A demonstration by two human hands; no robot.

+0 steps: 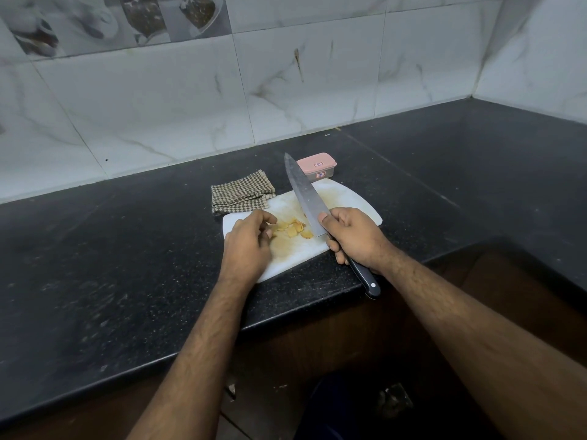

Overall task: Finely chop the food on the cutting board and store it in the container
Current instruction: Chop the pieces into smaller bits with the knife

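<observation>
Two hands worked at the near edge of the counter, and the knife was up! The right hand (352, 236) was wrapped tight round the handle of a big chef's knife (306, 198), thumb pressed on the flat of the blade near its heel, the black riveted handle end poking out toward the counter's edge. The left hand (251, 241) sat on the cutting board (349, 198) with its fingers curled in, fingertips right at the food; whether they actually pinched a slice, I couldn't tell.

And the food (293, 229): a small heap of thin, pale yellow slices, ginger by the look of it, lying mid-board between the two hands. Still slices, nowhere near fine, so by my reading the chopping had barely got going.

Here's the worry. That long, broad blade was tilted, tip raised toward the wall, while the left fingertips were tucked close to the pile; a quick chop could catch them. Thin slices might well skid on a smooth white plastic board, and that board, stained yellowish, hung close to the counter's front edge, so a hard push could shift it.

Further back, a folded houndstooth cloth (241, 192), soft and woven, touched the board's far left corner. Beyond the board stood the container (316, 166), small, rectangular, round-cornered, pink lid shut on it. It would need opening first. Underneath it all lay speckled black stone counter (127, 249), with glossy marble-look tiles (158, 106) behind.
</observation>
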